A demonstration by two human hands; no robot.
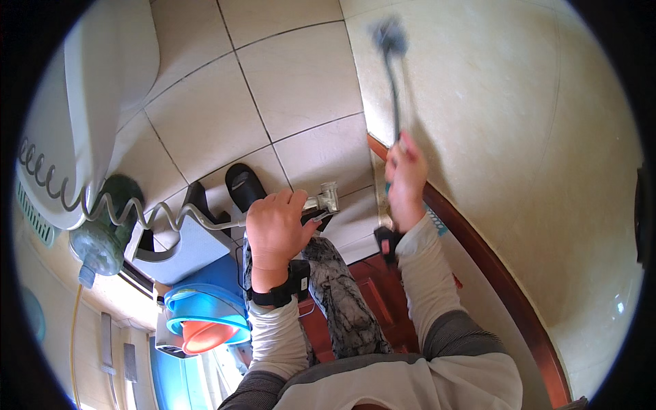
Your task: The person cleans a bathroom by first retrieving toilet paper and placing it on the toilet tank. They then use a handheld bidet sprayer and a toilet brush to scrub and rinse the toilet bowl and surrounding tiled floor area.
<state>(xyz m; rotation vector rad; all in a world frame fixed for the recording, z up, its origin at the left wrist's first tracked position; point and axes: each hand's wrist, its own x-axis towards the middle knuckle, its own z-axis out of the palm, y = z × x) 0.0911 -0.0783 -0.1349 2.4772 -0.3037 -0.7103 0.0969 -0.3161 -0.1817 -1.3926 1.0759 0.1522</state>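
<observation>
My left hand (279, 225) is closed around a silver spray head with a trigger (325, 199). A grey coiled hose (148, 218) runs from it to the left, past a white basin (87, 128). My right hand (407, 169) is raised near the wall and grips the handle of a long, thin brush (393, 97). The brush's grey head (389, 37) is blurred and lies over the beige wall surface; whether it touches is unclear. Black bands are on both wrists.
Black slippers (245, 185) lie on the tiled floor (297, 77). At left are a large plastic water bottle (100, 248), a grey-white stool (189, 246) and stacked blue basins (174, 307) with an orange one (205, 335). Dark red wooden trim (482, 251) curves along the right.
</observation>
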